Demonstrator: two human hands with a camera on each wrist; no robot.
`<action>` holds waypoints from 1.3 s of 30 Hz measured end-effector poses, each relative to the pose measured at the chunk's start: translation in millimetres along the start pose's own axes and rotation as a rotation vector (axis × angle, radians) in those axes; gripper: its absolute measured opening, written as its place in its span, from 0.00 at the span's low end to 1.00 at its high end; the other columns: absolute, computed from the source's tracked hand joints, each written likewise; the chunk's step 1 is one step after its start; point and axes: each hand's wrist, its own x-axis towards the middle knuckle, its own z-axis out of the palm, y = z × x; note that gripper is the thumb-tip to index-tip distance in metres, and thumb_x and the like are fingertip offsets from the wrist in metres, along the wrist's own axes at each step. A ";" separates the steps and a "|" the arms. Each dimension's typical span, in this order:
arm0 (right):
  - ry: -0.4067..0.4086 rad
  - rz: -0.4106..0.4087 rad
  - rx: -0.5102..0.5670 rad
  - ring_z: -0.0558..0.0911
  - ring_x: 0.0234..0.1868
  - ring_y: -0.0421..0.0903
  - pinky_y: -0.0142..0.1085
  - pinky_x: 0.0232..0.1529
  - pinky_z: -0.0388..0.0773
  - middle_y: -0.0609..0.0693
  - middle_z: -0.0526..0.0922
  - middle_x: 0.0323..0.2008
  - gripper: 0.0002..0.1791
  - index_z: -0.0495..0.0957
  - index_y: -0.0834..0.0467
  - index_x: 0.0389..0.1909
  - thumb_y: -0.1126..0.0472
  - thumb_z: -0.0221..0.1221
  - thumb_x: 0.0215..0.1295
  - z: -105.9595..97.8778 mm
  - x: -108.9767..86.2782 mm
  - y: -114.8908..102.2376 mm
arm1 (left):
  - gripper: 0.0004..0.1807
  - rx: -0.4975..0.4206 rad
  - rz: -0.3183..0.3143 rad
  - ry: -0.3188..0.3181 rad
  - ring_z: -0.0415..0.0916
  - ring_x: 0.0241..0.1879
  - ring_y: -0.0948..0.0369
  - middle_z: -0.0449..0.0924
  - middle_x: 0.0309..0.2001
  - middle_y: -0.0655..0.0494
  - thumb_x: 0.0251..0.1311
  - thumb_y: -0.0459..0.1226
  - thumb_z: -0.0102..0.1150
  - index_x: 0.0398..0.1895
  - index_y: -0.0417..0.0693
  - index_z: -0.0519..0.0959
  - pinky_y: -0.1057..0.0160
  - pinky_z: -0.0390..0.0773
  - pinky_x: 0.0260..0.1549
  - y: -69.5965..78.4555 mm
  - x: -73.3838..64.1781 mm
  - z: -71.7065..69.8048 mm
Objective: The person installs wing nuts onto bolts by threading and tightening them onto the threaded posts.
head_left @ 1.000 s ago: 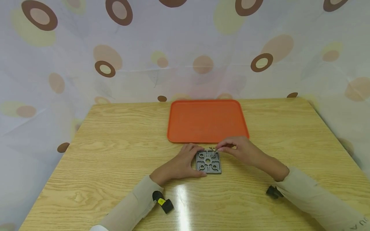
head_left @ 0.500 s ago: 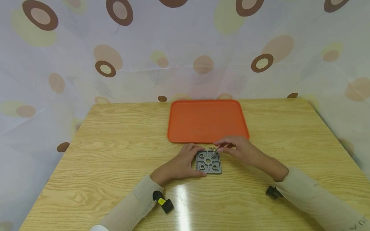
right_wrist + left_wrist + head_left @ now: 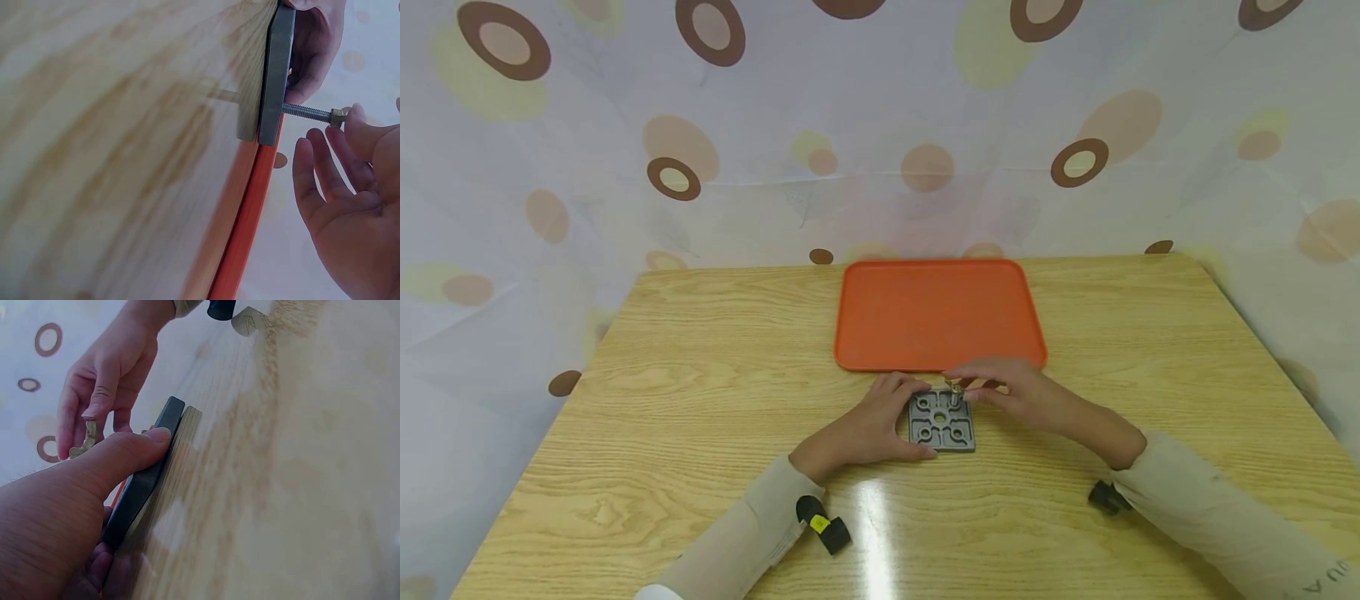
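Note:
A square grey metal plate (image 3: pixel 940 440) with round raised bosses lies on the wooden table. My left hand (image 3: pixel 872 423) grips its left side, thumb at the near edge and fingers at the far edge. From the plate's far right boss a threaded stud (image 3: pixel 307 113) stands upright. On the stud's top end sits a brass wing nut (image 3: pixel 338 117), whose wings show in the left wrist view. My right hand (image 3: pixel 1026 393) pinches the wing nut between thumb and forefinger, its other fingers loosely bent beside the stud.
An orange-red tray (image 3: pixel 936 367) lies just behind the plate, close to my right hand. The wooden table (image 3: pixel 715 375) ends at a patterned cloth (image 3: pixel 760 208) along the back. Dark wrist cameras (image 3: pixel 822 525) hang by both sleeves.
My right hand's fingers have shifted slightly left around the wing nut, and its wings have turned. The left hand and the plate have stayed in place.

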 end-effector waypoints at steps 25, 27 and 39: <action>-0.040 0.172 0.026 0.78 0.47 0.45 0.39 0.44 0.75 0.51 0.79 0.50 0.19 0.74 0.62 0.55 0.60 0.54 0.65 0.3 2.7 -3.5 | 0.48 0.000 0.007 0.005 0.54 0.56 0.62 0.59 0.57 0.59 0.44 0.63 0.63 0.66 0.51 0.60 0.59 0.62 0.54 -1.4 0.6 2.0; -0.033 0.186 0.047 0.78 0.47 0.46 0.40 0.44 0.75 0.51 0.79 0.49 0.19 0.75 0.62 0.55 0.60 0.55 0.65 0.1 2.7 -3.4 | 0.48 0.000 0.009 0.007 0.54 0.56 0.61 0.59 0.57 0.59 0.44 0.63 0.63 0.66 0.51 0.60 0.59 0.62 0.54 -1.3 0.5 1.8; 0.043 0.250 0.071 0.79 0.41 0.40 0.37 0.43 0.75 0.44 0.81 0.40 0.19 0.78 0.60 0.47 0.54 0.63 0.57 1.8 5.4 -4.1 | 0.48 0.002 0.012 0.011 0.54 0.57 0.61 0.59 0.58 0.59 0.43 0.63 0.63 0.65 0.50 0.60 0.59 0.61 0.55 -0.6 0.7 0.1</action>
